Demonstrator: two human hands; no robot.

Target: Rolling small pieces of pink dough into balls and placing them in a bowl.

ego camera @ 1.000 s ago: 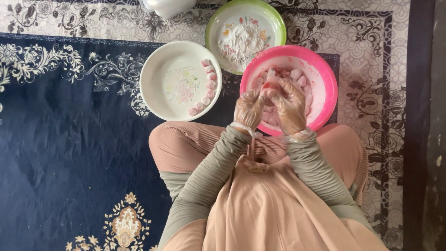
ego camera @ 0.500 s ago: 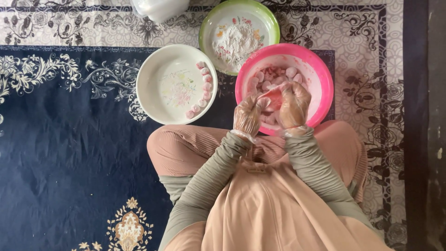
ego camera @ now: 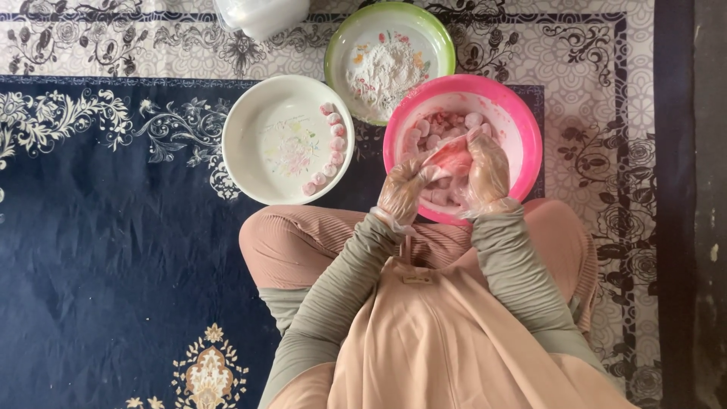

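Now: you work pink dough [ego camera: 453,161] over the pink bowl [ego camera: 522,121], right of centre.
Fingers: left hand [ego camera: 405,189], right hand [ego camera: 487,170] pinch the lump.
Next: likely shaping; white bowl [ego camera: 250,144], upper centre.

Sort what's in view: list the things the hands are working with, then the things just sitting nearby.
In use:
- left hand and right hand, both in clear gloves
- pink dough piece held between them
- pink bowl of pink pieces beneath them

Sitting nearby:
- white bowl with shaped pink balls along its rim
- green bowl of white flour
- white container
- patterned carpet
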